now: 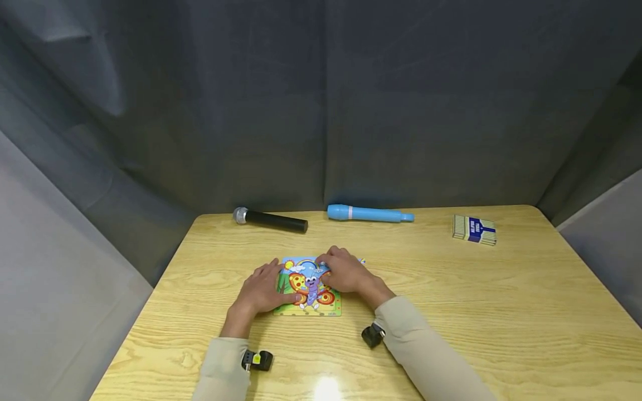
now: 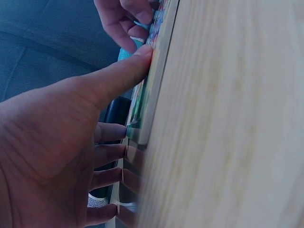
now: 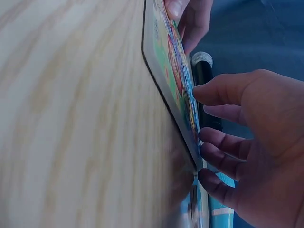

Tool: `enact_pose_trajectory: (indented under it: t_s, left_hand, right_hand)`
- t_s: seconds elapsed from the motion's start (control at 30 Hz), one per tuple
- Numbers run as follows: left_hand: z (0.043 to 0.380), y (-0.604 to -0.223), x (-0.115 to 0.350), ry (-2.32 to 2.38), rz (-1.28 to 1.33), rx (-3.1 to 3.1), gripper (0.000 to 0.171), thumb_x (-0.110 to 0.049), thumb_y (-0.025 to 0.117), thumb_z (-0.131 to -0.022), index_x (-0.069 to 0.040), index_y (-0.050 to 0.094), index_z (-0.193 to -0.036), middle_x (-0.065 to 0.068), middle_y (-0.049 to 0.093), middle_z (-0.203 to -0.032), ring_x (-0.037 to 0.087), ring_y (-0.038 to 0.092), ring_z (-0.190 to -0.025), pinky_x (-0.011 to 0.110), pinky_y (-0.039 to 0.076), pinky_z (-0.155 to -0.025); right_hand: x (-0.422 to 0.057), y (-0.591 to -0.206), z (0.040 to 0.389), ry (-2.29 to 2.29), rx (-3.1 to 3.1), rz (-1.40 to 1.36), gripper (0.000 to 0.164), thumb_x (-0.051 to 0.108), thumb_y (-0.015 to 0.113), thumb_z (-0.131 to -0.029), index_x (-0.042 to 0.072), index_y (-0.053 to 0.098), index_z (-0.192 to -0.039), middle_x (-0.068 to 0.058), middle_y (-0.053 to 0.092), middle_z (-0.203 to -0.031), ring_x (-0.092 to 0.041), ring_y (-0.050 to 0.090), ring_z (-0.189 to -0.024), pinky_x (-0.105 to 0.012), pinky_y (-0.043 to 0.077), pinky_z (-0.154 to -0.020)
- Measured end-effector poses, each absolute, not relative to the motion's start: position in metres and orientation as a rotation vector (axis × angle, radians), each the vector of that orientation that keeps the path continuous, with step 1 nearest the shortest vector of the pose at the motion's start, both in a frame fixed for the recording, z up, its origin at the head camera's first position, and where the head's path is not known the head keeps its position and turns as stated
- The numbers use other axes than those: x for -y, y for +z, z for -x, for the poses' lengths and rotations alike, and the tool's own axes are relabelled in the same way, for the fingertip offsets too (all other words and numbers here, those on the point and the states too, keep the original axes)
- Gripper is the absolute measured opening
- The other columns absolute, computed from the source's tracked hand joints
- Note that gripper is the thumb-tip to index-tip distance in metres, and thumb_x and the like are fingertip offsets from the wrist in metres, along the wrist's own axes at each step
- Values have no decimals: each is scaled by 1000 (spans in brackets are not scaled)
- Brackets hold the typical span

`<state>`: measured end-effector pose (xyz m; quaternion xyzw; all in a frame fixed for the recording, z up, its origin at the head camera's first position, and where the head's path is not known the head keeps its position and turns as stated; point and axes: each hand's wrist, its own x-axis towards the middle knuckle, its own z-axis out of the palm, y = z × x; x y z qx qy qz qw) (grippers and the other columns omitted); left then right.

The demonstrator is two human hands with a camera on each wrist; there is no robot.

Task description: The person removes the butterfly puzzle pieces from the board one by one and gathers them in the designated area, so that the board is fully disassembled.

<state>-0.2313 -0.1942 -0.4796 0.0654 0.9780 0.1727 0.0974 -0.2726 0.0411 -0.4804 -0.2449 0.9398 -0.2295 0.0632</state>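
While L hand (image 1: 262, 289) lies fingers apart, R hand (image 1: 346, 272) grip unclear, rect. multicol. board (image 1: 319, 302), purple-bodied butterfly (image 1: 312, 285)

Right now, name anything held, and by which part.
The left hand rests on the left side of the flat, colourful butterfly puzzle, without gripping; whether the right hand grips anything is unclear.

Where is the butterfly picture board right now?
In the head view, the butterfly picture board lies on the table, slightly left of centre, between the left hand and the right hand, with the black microphone beyond it.
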Motion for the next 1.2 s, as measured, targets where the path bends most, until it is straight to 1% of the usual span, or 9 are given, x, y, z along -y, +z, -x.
enact_pose_trajectory:
  t_s: [0.23, 0.37, 0.57, 0.63, 0.77, 0.9, 1.07, 1.2]
  left_hand:
    - [231, -479, 194, 518, -195, -2894, 98, -67, 69, -74, -14, 38, -149, 9, 25, -161, 36, 26, -146, 60, 26, -114]
    - [230, -479, 195, 523, -187, -2897, 97, -67, 70, -74, -14, 38, -149, 9, 25, -161, 35, 25, -146, 60, 26, -114]
    - [231, -480, 196, 520, -183, -2901, 97, -67, 70, -74, -14, 38, -149, 8, 26, -161, 34, 26, -146, 60, 26, -114]
    - [232, -480, 196, 519, -187, -2901, 97, -67, 69, -74, -14, 38, -149, 8, 26, -161, 34, 26, -146, 59, 26, -114]
    - [232, -480, 194, 517, -197, -2901, 98, -68, 69, -74, -14, 38, -149, 7, 26, -161, 34, 26, -146, 58, 26, -114]
    - [232, -480, 193, 515, -199, -2914, 99, -69, 69, -73, -14, 38, -149, 7, 27, -160, 34, 27, -146, 59, 27, -113]
    - [231, -480, 193, 528, -197, -2916, 99, -69, 69, -73, -14, 38, -149, 7, 27, -160, 34, 27, -146, 59, 27, -113]
    - [231, -482, 195, 526, -197, -2914, 99, -69, 69, -73, -14, 38, -150, 7, 27, -161, 34, 27, -146, 59, 27, -114]
  right_hand:
    - [-31, -477, 272, -600, -2904, 762, 42, 22, 67, -86, 23, 63, -128, -4, 56, -119, -23, 49, -109, -42, 43, -90]
    - [-24, -474, 272, -567, -2922, 778, 42, 22, 66, -86, 22, 63, -128, -6, 56, -121, -25, 49, -111, -44, 43, -92]
    - [-15, -477, 273, -518, -2892, 807, 42, 29, 66, -89, 23, 61, -130, -6, 54, -125, -24, 48, -113, -44, 44, -96]
    - [-13, -478, 274, -504, -2890, 811, 43, 30, 66, -89, 23, 61, -131, -6, 54, -125, -25, 48, -113, -44, 44, -95]
    - [-10, -478, 276, -490, -2902, 803, 42, 33, 66, -89, 23, 61, -130, -6, 54, -123, -25, 48, -113, -45, 43, -91]
    - [-7, -477, 277, -470, -2915, 776, 42, 35, 65, -90, 26, 61, -131, -4, 53, -121, -23, 47, -110, -44, 42, -86]
    - [-2, -474, 277, -419, -2905, 754, 40, 37, 64, -90, 29, 62, -130, -3, 51, -114, -22, 44, -100, -43, 39, -78]
    - [1, -471, 278, -367, -2877, 739, 39, 38, 63, -91, 33, 62, -129, -2, 49, -113, -21, 42, -97, -42, 38, -77]
